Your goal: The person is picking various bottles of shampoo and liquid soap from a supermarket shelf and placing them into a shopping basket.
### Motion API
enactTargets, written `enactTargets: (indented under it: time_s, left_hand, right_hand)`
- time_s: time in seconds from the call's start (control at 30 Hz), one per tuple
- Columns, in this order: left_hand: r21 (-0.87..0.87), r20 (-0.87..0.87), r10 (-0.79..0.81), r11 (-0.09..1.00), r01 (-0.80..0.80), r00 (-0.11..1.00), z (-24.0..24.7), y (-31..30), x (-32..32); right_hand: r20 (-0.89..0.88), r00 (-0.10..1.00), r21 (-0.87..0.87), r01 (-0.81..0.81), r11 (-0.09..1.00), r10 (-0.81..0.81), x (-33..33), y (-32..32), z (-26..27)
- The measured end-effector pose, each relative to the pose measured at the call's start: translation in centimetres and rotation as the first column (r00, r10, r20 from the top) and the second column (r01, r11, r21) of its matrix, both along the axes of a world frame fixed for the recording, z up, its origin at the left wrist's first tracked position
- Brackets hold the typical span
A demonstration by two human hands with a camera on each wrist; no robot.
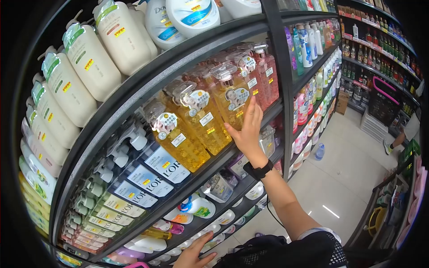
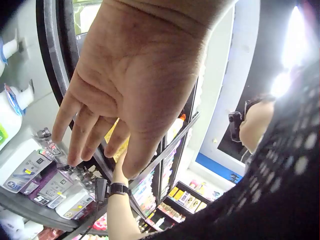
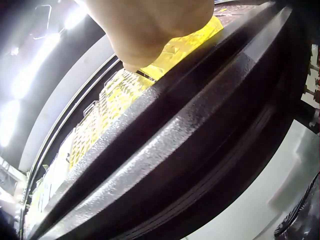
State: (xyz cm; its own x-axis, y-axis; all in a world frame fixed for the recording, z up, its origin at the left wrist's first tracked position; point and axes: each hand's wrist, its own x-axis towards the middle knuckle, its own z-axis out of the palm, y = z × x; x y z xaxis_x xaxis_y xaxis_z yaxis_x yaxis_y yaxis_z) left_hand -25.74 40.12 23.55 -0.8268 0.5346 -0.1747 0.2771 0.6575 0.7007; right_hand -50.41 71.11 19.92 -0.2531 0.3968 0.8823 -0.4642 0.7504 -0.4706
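Pretty clearly a shop, looks like the toiletries aisle of a supermarket. Black shelves (image 1: 147,85) are packed with rows of identical pump bottles (image 1: 219,136), each with a yellow price sticker (image 1: 210,130). Across the tiled floor (image 1: 353,169) there's another wall of stocked shelving (image 1: 380,44), plus a shopping basket (image 1: 384,105).

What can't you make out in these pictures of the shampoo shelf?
Head view: left hand cut off by the bottom edge; yellow bottle label print too small.
Right wrist view: right hand, fingers cut off by the top edge; black shelf edge blocks most of the view.
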Motion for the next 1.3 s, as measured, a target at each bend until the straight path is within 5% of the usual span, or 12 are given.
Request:
enactTargets:
  time_s: [0.2,0.33,0.4,0.97,1.2,1.3]
  left_hand:
    - [0.025,-0.061,-0.025,0.999,0.027,0.998,-2.0,-0.8,-0.3]
    - [-0.040,-0.049,0.007,0.999,-0.009,0.999,-3.2,-1.5,-0.6]
    - [-0.052,-0.028,0.020,0.998,-0.022,0.999,-3.4,-1.5,-0.8]
    - [0.036,-0.106,-0.076,0.996,0.080,0.991,-4.5,-2.8,-1.9]
    - [-0.039,-0.075,-0.002,0.999,-0.001,0.997,-5.7,-5.3,-1.9]
    - [-0.029,0.019,0.086,0.996,-0.085,0.996,-6.7,-8.3,-0.2]
  right_hand:
    - [-0.043,0.998,0.010,-0.037,0.999,0.038,-0.6,0.1,0.0]
    - [-0.006,0.988,0.178,0.154,0.972,-0.155,1.8,-0.2,-1.0]
    - [0.107,0.994,0.090,-0.026,0.996,0.016,1.9,-0.1,-0.9]
    - [0.317,0.922,0.160,-0.281,0.946,0.220,-3.3,0.6,2.4]
    - [0.311,0.917,0.104,-0.295,0.950,0.250,-3.3,1.2,1.4]
    - [0.029,0.996,0.024,-0.083,0.996,0.083,0.6,-0.5,0.6]
